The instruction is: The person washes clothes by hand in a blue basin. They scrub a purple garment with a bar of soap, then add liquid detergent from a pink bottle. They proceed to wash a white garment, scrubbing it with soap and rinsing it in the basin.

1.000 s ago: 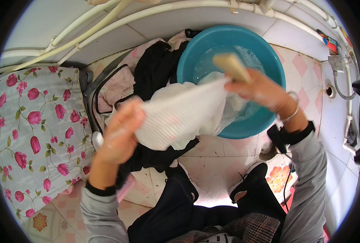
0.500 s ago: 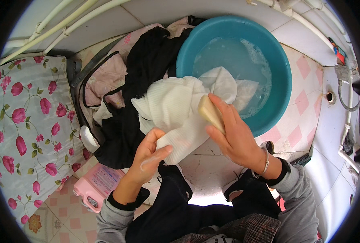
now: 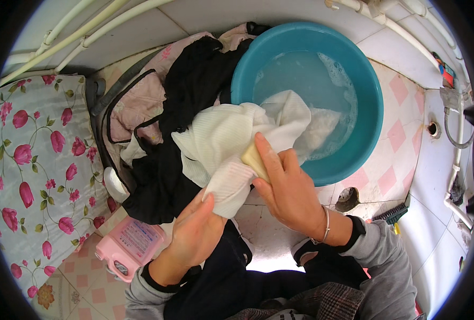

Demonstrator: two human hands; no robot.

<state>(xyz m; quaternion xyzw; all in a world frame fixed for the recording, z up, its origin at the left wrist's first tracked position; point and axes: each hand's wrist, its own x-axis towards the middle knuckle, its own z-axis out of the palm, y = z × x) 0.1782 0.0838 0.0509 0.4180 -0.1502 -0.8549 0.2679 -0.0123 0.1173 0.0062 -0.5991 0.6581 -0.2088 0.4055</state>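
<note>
A wet white ribbed garment (image 3: 221, 133) lies partly over the near left rim of a teal basin (image 3: 373, 106), and one end trails in its cloudy, sudsy water. My left hand (image 3: 197, 234) grips the near end of the garment, with the cloth stretched over the fingers. In my right hand (image 3: 290, 189) is a pale yellow bar of soap (image 3: 254, 161), pressed against the cloth just beyond my left fingers. Part of the soap is hidden by my right fingers.
Black clothing (image 3: 194, 80) and a pink quilted piece (image 3: 141, 106) lie heaped left of the basin. A pink jug (image 3: 130, 242) stands by my left forearm. Floral fabric (image 3: 45, 170) covers something at far left. A drain hole (image 3: 347, 199) and a brush (image 3: 391, 213) are at right.
My right hand has brought the soap left and nearer, down onto the cloth. My left hand has shifted slightly nearer and right, and the cloth over it is bunched more tightly.
</note>
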